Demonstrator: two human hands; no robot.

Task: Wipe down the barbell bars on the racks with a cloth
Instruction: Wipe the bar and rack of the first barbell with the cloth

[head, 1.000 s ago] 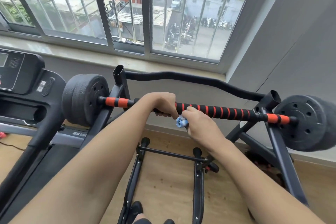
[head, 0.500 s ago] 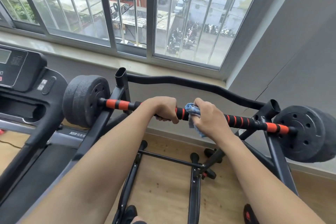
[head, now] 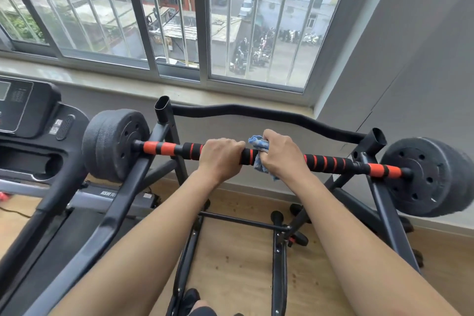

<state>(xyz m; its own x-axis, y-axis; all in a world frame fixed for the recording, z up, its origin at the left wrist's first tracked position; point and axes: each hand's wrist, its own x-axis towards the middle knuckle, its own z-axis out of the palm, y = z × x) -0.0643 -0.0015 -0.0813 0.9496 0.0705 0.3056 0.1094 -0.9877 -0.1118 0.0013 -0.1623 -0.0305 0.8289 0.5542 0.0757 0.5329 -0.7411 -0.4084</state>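
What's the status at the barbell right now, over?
Left hand grips the barbell bar bare. Right hand holds the blue cloth wrapped round the bar, mid-length. Nothing blocking the bar to the right.

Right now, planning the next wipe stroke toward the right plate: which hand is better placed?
Right hand: it wraps the blue cloth round the barbell bar, on the side nearer the right plate. The left hand grips the bar directly, without cloth.
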